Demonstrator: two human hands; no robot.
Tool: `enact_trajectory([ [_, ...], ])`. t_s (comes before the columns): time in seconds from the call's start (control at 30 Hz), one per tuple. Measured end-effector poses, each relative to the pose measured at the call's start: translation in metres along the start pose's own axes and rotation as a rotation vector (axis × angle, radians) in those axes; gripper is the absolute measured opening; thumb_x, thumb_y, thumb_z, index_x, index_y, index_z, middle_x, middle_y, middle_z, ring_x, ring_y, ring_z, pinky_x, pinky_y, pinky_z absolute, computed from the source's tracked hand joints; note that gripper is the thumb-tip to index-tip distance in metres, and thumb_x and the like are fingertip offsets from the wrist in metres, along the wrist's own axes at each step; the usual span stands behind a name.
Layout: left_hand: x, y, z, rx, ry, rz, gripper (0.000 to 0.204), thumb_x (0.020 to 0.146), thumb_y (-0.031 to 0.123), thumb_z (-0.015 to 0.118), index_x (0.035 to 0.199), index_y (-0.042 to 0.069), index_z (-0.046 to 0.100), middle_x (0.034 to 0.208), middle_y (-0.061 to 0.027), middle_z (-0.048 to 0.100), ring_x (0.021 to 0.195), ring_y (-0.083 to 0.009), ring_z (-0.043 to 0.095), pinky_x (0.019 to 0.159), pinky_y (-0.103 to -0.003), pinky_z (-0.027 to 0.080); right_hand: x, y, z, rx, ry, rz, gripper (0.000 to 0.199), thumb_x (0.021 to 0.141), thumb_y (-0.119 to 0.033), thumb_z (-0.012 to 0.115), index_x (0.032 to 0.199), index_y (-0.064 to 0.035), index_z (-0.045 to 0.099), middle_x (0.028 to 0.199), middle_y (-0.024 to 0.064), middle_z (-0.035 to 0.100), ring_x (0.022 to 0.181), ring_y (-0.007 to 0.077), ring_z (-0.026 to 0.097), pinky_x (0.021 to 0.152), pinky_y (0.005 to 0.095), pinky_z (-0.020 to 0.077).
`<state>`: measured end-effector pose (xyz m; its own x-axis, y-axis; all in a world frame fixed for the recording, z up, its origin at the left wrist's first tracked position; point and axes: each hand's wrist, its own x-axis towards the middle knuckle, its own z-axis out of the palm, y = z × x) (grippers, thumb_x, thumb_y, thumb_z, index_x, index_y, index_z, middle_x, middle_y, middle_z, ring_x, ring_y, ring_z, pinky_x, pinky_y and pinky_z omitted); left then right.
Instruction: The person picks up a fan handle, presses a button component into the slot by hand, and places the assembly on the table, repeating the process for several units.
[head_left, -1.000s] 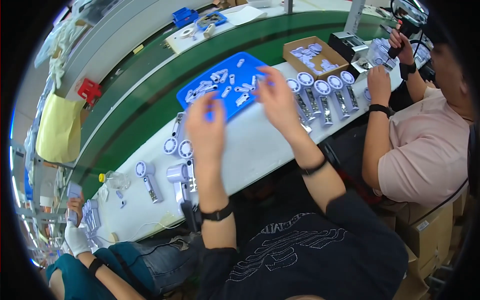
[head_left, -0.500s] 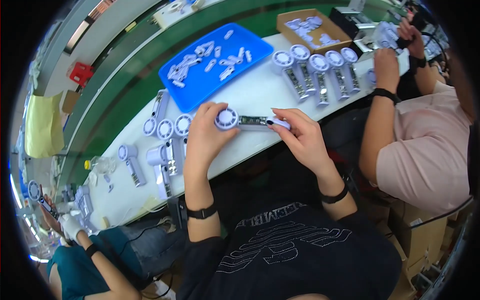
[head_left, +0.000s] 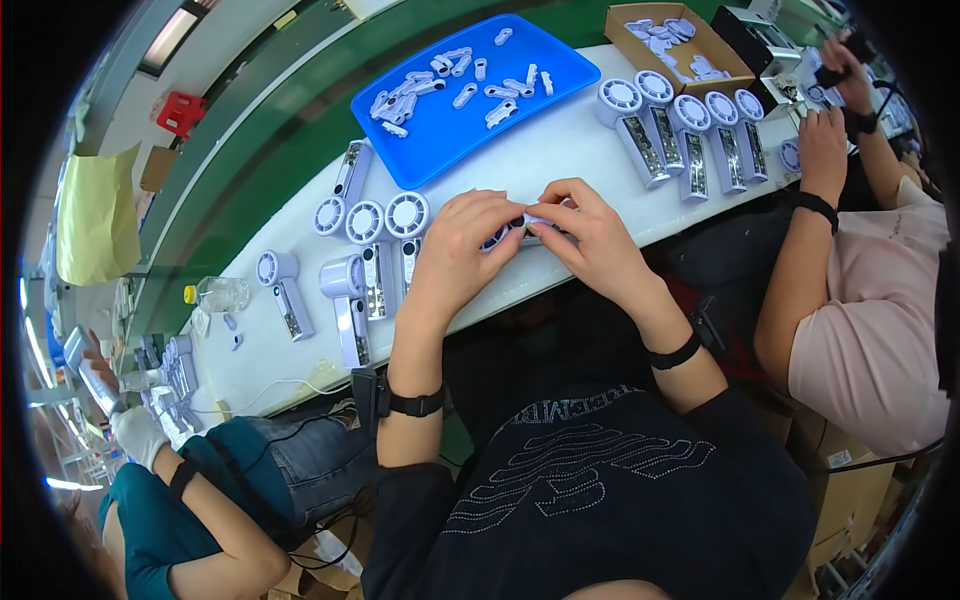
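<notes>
My left hand [head_left: 462,245] is closed around a pale lilac handheld fan [head_left: 493,240], which is mostly hidden behind my fingers. Tight against it, my right hand [head_left: 590,245] pinches a small pale lilac cover piece [head_left: 533,222] with its thumb and fingertips. The fingertips of both hands nearly meet at this piece, and a dark spot shows there. Whether the piece is seated on the fan cannot be made out. Left of my hands, several similar fans [head_left: 365,222] lie on the white table [head_left: 300,225], some with bare circuit boards in their handles.
A blue tray [head_left: 430,165] beyond my hands holds loose lilac pieces. Right of it are a cardboard box [head_left: 640,60] of lilac parts and a row of open-handled fans [head_left: 692,115]. A clear bottle [head_left: 222,293] lies far left. Co-workers sit on both sides.
My right hand has moved left and up against my left hand, and its piece has come along. The fan, plainly visible before, is now mostly covered. The whole view has shifted slightly.
</notes>
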<state>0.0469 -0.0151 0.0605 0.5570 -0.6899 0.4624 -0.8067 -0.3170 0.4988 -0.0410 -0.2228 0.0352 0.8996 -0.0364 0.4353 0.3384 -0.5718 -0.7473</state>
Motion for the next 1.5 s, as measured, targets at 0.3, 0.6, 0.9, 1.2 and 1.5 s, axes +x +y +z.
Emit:
enact_trajectory([
  [0.3, -0.007, 0.004, 0.003, -0.018, 0.030, 0.068, 0.021, 0.090, 0.008, 0.085, 0.110, 0.003, 0.083, 0.114, -0.0117, 0.080, 0.115, -0.0323, 0.075, 0.103, -0.045, 0.059, -0.004, 0.009, -0.015, 0.025, -0.029, -0.106, 0.022, 0.093, -0.004, 0.083, 0.115, -0.0002, 0.080, 0.108, 0.0105, 0.075, 0.100, 0.0270, 0.076, 0.086, 0.0357, 0.0611],
  [0.6, -0.006, 0.000, 0.003, 0.015, 0.019, 0.114, 0.019, 0.090, 0.010, 0.085, 0.108, 0.004, 0.082, 0.111, -0.0083, 0.080, 0.115, -0.0303, 0.075, 0.109, -0.049, 0.056, -0.005, 0.007, -0.013, -0.058, -0.055, -0.120, 0.020, 0.092, -0.001, 0.082, 0.112, 0.0001, 0.081, 0.112, 0.0114, 0.076, 0.104, 0.0270, 0.077, 0.088, 0.0360, 0.0629],
  [0.9, -0.007, -0.003, 0.008, -0.041, 0.009, 0.013, 0.016, 0.094, 0.013, 0.083, 0.108, 0.006, 0.083, 0.112, -0.0068, 0.080, 0.117, -0.0284, 0.075, 0.116, -0.054, 0.051, -0.009, 0.009, -0.013, -0.037, 0.021, -0.151, 0.019, 0.093, 0.000, 0.080, 0.113, -0.0002, 0.081, 0.112, 0.0112, 0.075, 0.102, 0.0267, 0.077, 0.087, 0.0360, 0.0631],
  [1.2, -0.011, -0.001, 0.010, 0.001, -0.022, -0.009, 0.022, 0.093, 0.011, 0.083, 0.115, 0.006, 0.084, 0.117, -0.0068, 0.080, 0.125, -0.0293, 0.073, 0.122, -0.058, 0.045, -0.004, 0.011, -0.018, -0.044, -0.069, -0.162, 0.018, 0.094, 0.000, 0.079, 0.113, 0.0007, 0.080, 0.110, 0.0109, 0.074, 0.100, 0.0268, 0.076, 0.084, 0.0363, 0.0627],
  [1.5, -0.017, 0.013, 0.018, 0.113, 0.038, -0.028, 0.029, 0.089, 0.010, 0.087, 0.118, 0.006, 0.082, 0.121, -0.0071, 0.080, 0.131, -0.0333, 0.070, 0.119, -0.055, 0.048, 0.000, 0.002, -0.017, -0.127, -0.065, -0.164, 0.018, 0.093, 0.000, 0.081, 0.112, 0.0001, 0.081, 0.110, 0.0100, 0.074, 0.095, 0.0253, 0.076, 0.081, 0.0352, 0.0615],
])
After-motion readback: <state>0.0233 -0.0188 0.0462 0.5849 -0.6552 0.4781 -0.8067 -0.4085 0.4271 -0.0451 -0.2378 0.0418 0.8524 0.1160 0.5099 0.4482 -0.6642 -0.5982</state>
